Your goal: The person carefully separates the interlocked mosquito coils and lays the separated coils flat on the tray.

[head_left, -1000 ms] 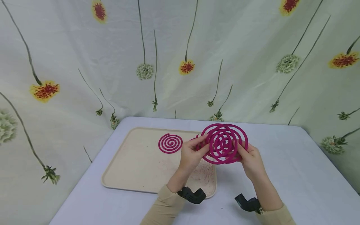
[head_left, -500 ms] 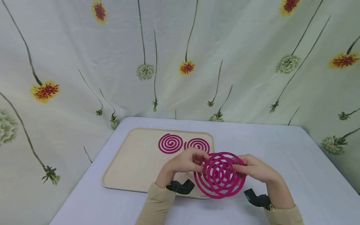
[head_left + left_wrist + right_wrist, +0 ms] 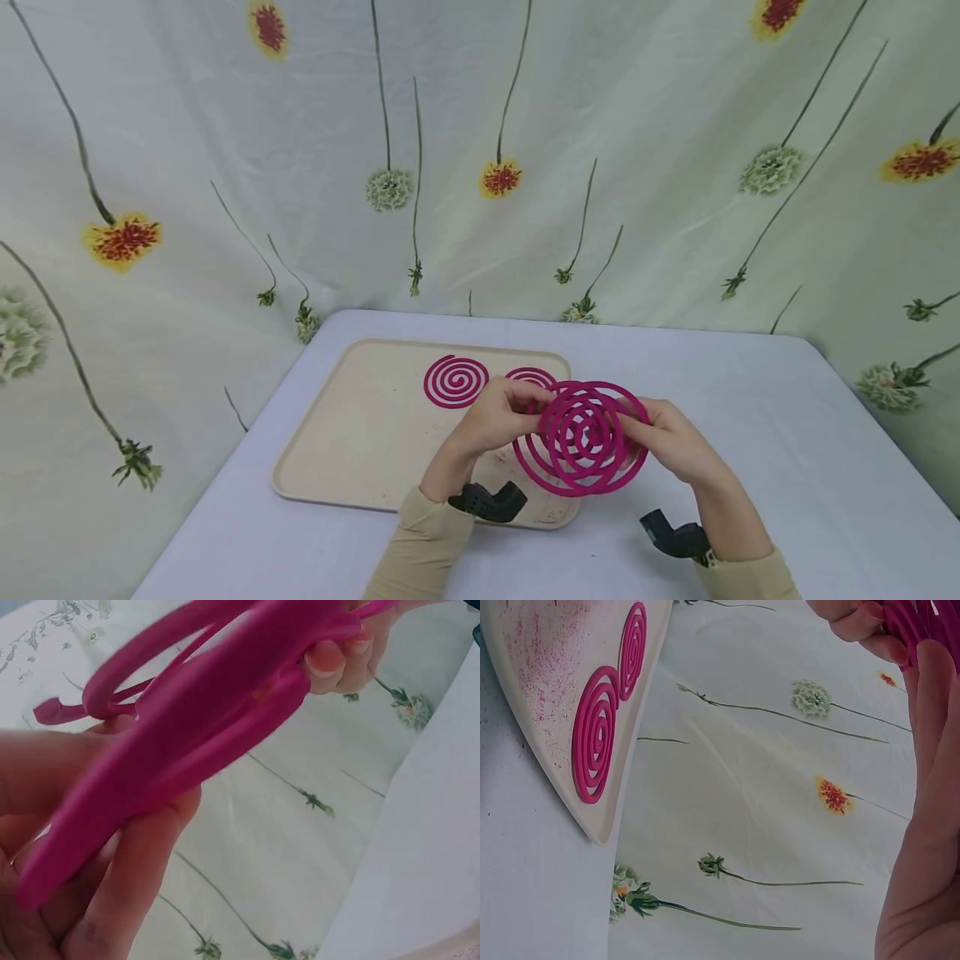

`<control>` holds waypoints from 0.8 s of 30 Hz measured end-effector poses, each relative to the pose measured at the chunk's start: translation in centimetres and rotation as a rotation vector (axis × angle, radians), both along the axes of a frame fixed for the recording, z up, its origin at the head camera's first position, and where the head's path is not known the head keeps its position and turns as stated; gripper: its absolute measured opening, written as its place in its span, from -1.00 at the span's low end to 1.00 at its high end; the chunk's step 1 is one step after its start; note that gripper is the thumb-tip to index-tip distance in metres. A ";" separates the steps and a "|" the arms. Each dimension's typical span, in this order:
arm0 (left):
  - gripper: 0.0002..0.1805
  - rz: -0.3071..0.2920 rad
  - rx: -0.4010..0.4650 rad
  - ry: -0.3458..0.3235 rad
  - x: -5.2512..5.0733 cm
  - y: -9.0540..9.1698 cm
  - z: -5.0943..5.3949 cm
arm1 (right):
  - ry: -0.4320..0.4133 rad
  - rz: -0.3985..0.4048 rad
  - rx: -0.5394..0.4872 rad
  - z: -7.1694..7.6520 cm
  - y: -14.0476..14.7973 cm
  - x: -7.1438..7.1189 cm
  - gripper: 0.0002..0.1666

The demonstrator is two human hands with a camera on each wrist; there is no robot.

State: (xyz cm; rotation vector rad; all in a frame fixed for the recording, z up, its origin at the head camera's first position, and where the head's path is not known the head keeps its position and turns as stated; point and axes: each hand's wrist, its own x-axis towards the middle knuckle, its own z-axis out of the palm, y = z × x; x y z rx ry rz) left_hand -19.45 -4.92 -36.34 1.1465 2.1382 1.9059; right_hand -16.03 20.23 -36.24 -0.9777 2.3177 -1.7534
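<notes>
Magenta mosquito coils (image 3: 588, 433), overlapping and apparently interlocked, are held up between both hands over the tray's right edge. My left hand (image 3: 497, 417) pinches their left side between thumb and fingers. On the opposite side, my right hand (image 3: 672, 437) grips the rim with its thumb in front. The left wrist view shows the coils (image 3: 225, 697) edge-on, with strands standing apart, and the fingers of the left hand (image 3: 142, 855) curled beneath. In the right wrist view, the right hand (image 3: 934, 780) hides most of the held coils (image 3: 904, 626).
A cream tray (image 3: 352, 433) lies on the white-covered table (image 3: 750, 417), with reddish crumbs at its right. Two more coils lie flat along its back: a left coil (image 3: 457, 382) and a right coil (image 3: 530, 375), partly hidden behind the left hand. A flowered curtain (image 3: 480, 242) hangs behind.
Both hands lower the coils toward the body, then raise them slightly. The coils stay overlapped and gripped on both sides. The coils on the tray have not moved.
</notes>
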 end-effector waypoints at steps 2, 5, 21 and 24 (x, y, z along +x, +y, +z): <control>-0.81 0.025 0.006 0.009 0.1 0.2 0.1 | 0.007 -0.018 -0.025 -0.1 -0.1 0.0 -0.81; -0.79 0.042 -0.009 0.010 0.1 0.3 0.1 | 0.001 -0.028 -0.040 -0.1 0.0 0.0 -0.80; -0.86 -0.334 -0.230 0.012 -0.2 -0.3 0.0 | -0.133 0.399 0.080 -0.1 2.5 -0.4 -0.79; -0.85 -0.358 -0.245 0.017 -0.1 -0.2 0.0 | -0.149 0.414 0.099 0.0 2.6 -0.4 -0.79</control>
